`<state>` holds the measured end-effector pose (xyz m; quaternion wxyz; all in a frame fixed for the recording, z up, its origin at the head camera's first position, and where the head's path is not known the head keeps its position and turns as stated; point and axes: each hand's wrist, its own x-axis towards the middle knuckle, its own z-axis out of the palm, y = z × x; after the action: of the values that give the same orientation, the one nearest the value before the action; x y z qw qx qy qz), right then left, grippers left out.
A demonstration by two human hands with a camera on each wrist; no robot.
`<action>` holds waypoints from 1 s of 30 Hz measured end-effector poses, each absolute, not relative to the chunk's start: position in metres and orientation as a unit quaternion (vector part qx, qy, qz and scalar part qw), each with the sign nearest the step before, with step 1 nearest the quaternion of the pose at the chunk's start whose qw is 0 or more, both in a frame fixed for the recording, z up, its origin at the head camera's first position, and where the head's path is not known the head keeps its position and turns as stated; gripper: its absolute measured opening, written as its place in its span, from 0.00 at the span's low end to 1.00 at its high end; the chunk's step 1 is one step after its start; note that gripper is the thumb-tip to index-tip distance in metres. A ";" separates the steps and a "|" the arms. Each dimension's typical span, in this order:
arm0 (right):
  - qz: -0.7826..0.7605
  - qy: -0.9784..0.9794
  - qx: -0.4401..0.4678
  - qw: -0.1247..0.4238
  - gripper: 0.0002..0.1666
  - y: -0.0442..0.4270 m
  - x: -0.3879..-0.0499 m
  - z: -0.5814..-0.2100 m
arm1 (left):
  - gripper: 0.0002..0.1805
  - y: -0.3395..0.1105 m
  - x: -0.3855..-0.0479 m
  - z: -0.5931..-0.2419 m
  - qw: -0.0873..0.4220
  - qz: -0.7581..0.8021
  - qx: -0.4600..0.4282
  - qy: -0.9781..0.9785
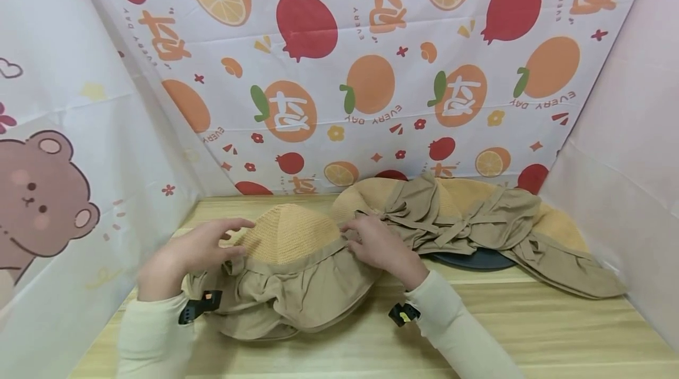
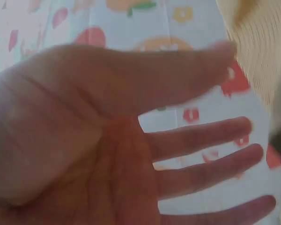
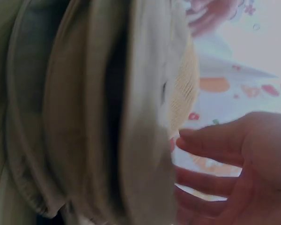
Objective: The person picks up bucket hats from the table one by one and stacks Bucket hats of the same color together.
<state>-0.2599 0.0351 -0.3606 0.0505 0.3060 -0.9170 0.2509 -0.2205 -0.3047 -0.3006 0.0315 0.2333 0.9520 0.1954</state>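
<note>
A sun hat [image 1: 290, 237] with a woven straw crown and a gathered khaki cloth brim sits at the front of the table. Several brim layers [image 3: 107, 140] show one under another in the right wrist view. To the left of the crown is my left hand [image 1: 198, 252], its fingers spread; in the left wrist view that hand [image 2: 131, 131] grips nothing. On the crown's other side, my right hand [image 1: 383, 246] has its fingers near the hat band, thumb and fingers apart. Whether its fingertips touch the cloth cannot be told.
More khaki and straw hats [image 1: 488, 223] with tied bows lie overlapping behind and to the right, over a dark round thing [image 1: 474, 258]. A fruit-print cloth [image 1: 339, 90] hangs behind the wooden-patterned table [image 1: 578, 332]. Pale cloth walls stand left and right.
</note>
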 end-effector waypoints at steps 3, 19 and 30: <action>0.239 -0.906 0.349 0.031 0.21 0.031 -0.252 -0.357 | 0.33 -0.285 -0.219 -0.300 0.042 0.211 0.264 0.940; 0.145 -0.922 0.346 -0.092 0.43 0.011 -0.236 -0.362 | 0.39 -0.252 -0.229 -0.316 0.132 0.212 0.280 0.927; 0.144 -0.921 0.348 -0.102 0.42 0.011 -0.245 -0.372 | 0.40 -0.250 -0.238 -0.326 0.144 0.214 0.263 0.930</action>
<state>-0.2447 0.0109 -0.3716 -0.1022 0.3476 -0.9208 0.1442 -0.2380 -0.2504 -0.3263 0.1438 0.2627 0.9299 0.2135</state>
